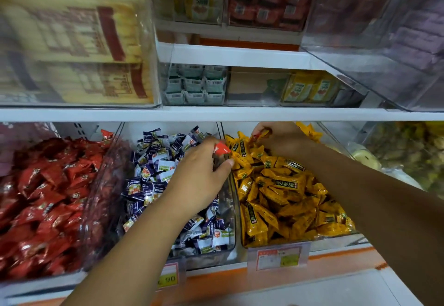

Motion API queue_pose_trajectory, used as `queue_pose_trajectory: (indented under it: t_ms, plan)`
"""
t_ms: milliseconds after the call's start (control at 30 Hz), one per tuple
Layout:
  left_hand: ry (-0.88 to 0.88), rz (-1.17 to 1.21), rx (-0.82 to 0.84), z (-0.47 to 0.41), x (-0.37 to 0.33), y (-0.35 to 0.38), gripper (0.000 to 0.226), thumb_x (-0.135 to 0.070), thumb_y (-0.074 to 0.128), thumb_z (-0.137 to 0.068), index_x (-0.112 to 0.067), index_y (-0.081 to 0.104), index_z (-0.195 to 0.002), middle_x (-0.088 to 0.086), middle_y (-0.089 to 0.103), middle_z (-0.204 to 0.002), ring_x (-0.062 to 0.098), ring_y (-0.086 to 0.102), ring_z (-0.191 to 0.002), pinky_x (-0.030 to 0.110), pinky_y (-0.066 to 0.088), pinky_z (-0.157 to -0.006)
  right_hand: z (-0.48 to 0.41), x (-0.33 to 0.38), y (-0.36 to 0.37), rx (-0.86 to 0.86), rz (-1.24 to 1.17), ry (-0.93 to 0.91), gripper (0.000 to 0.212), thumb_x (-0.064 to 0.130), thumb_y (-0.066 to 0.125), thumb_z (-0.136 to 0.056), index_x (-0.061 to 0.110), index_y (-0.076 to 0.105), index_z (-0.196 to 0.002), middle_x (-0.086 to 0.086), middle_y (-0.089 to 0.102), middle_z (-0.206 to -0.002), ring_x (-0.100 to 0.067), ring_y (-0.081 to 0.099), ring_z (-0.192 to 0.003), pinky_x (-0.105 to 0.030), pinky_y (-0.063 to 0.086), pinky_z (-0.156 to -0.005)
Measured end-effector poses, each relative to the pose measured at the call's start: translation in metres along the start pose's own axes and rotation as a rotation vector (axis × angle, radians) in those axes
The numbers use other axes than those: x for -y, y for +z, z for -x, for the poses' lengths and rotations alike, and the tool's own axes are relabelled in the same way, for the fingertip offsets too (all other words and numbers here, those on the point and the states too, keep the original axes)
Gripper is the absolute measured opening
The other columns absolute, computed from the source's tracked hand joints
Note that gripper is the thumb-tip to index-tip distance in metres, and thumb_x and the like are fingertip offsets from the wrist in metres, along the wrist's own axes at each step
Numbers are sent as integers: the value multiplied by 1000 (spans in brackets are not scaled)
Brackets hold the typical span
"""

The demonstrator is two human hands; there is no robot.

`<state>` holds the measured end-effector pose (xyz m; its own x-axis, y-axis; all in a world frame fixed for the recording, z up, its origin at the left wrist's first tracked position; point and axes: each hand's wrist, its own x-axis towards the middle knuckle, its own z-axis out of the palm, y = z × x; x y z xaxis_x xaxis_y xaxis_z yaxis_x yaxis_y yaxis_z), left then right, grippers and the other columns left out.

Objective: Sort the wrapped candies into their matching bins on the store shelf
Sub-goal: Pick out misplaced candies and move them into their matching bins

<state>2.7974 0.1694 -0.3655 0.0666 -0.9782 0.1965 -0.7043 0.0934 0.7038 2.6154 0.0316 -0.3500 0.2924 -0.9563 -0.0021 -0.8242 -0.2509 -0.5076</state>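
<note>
- the left hand (199, 173) pinches one red candy (222, 149) between thumb and curled fingertips, right over the left wall of the yellow bin (241, 224); the grip is light and by the wrapper's edge, likely because the piece is a stray being lifted away from the wrong colour
- the right hand (276, 135) reaches to the back of the yellow bin, its fingertips closed on a reddish candy (260, 135); the rest of its fingers are hidden, so i cannot tell how they lie
- both arms cross the front of the yellow bin, probably so each hand can pick strays at once
- the blue-and-white bin (192, 261) stands just left of the yellow bin, and the red bin (103, 185) one further left, which looks like the home for both held pieces
- counted: two hands, two red strays held, three candy bins in this row; the loose candies in each are too many to count
- two price tags (278, 256) hang at the shelf front, one below the yellow bin, one to its left
</note>
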Motion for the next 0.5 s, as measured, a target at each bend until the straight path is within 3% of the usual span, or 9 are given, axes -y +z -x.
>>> queue_pose_trajectory:
  t_ms: [100,200,300,400,500]
  plan:
    - [-2,22,-139,-3,-7,-2,26,-39,65,-87,-21,51,-101,-3,58,-94,16,53,-88,27,36,-67,24,10,-12,-43,-123,-81,17,18,68,-84,35,71,-87,18,69,-91,-4,64,-84,-15,51,-73]
    - [8,97,-159,-3,-17,1,32,-40,70,-82,-21,56,-104,-9,58,-89,11,54,-84,25,40,-66,48,28,-21,4,-237,-154,18,16,69,-85,33,69,-91,19,67,-88,5,60,-79,0,41,-65]
    - [25,191,-138,-4,-27,7,29,-39,70,-83,-22,54,-98,-13,55,-83,1,52,-75,10,37,-57,65,41,-25,40,-220,-224,21,19,71,-84,37,67,-92,23,66,-87,10,59,-77,1,39,-64]
    - [-5,251,-172,-7,-29,11,21,-35,67,-87,-20,53,-92,-12,56,-78,2,52,-71,9,37,-54,74,46,-26,64,-253,-272,26,15,72,-83,39,66,-93,20,68,-92,10,61,-83,-2,42,-70]
    - [-21,268,-205,-10,-22,8,14,-27,64,-90,-20,52,-86,-11,58,-74,6,54,-68,11,35,-52,76,42,-25,69,-313,-254,32,14,73,-82,39,65,-99,17,69,-103,3,62,-96,-14,48,-84]
